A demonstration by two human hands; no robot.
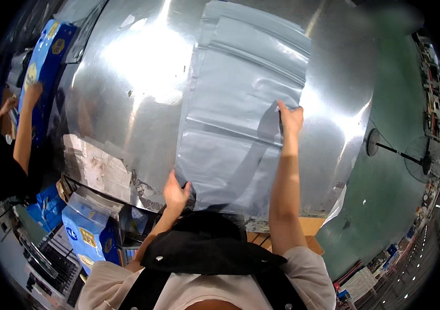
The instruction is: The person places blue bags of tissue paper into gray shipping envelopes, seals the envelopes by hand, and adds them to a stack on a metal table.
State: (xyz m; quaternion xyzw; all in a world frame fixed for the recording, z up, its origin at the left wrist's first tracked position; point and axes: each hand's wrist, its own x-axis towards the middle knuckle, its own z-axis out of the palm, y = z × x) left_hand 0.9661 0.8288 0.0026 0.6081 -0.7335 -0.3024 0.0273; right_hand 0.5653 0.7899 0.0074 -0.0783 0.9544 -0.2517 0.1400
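Note:
A stack of long grey plastic bags [230, 98], creased crosswise, lies lengthwise in front of me on a shiny metal table [106, 103]. My right hand [291, 119] is at the stack's right edge with its fingers curled round the plastic and its thumb pointing away from me. Close to the near left corner, my left hand [176, 192] rests beside the bags with thumb and fingers apart. My right arm throws a shadow across the plastic. The undersides of both hands are hidden.
At the far left another person's arm [24, 129] reaches to a blue box [47, 67]. A blue package [83, 232] and a keyboard [62, 258] are at lower left. Worn paper [96, 165] sticks to the tabletop. Fans [421, 157] stand on the green floor at right.

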